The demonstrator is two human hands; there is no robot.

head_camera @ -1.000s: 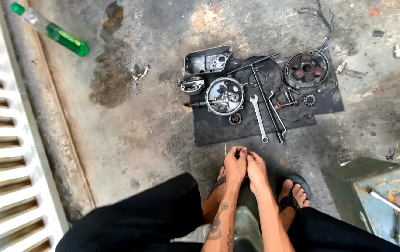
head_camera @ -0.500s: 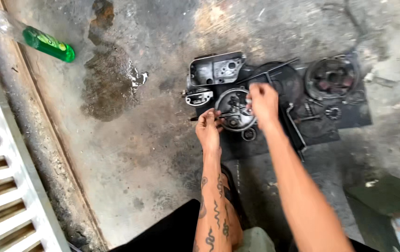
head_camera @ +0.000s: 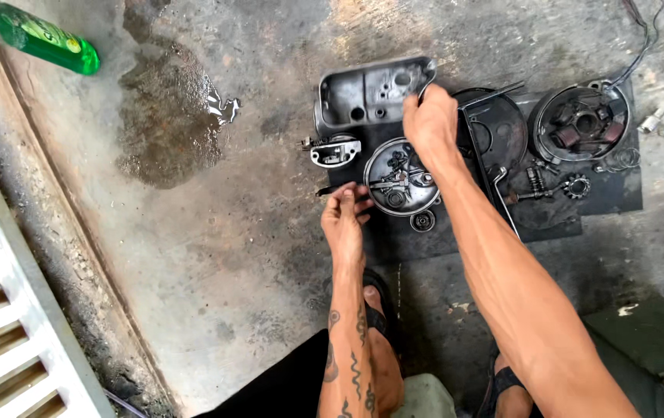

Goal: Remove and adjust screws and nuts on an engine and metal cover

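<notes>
The black mat (head_camera: 456,232) lies on the concrete floor (head_camera: 254,255) with bare floor open to its left and near side. On it are one round metal plate (head_camera: 400,176), one grey engine cover (head_camera: 371,94) at the far left corner, and one round stator (head_camera: 580,122). The left hand (head_camera: 345,220) pinches a small dark tool (head_camera: 327,190) at the mat's left edge; the right hand (head_camera: 429,124) rests curled just above the plate. One green bottle (head_camera: 46,39) lies well apart
</notes>
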